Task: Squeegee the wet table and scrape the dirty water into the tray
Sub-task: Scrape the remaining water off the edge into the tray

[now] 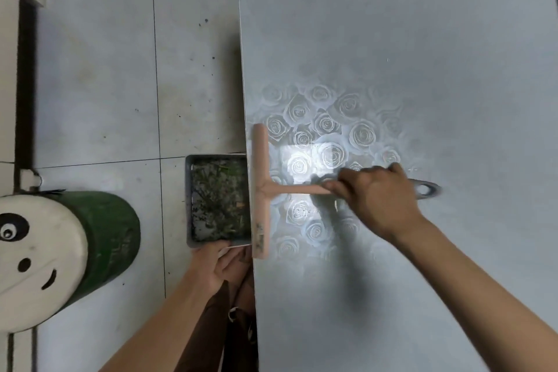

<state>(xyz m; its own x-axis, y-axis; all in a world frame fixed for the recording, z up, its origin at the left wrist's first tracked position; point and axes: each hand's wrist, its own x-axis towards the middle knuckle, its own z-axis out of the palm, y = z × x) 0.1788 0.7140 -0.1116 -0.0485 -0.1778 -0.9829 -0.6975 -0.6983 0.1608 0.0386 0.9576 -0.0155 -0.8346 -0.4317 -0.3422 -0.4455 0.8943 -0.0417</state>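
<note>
- Far left, a green stool with a panda-face seat (45, 254) stood on the tiled floor (99, 69), well apart from the work.
- My left hand (220, 263) gripped the near rim of the tray (189, 199), fingers curled round it, holding it just below the surface's edge.
- The tray held murky water with dark scraps and greenish bits; I judged it already fairly loaded, so it had to stay level and tight to the edge.
- The squeegee (261, 190) lay with its blade along the left edge of the surface (392, 24), right beside the tray.
- My right hand (377, 193) was closed on the squeegee's handle, fingers wrapped round it.
- To finish this stroke well, I reckoned the blade should stay flat and pass fully over the edge, so the water dropped into the tray and not onto the floor.
</note>
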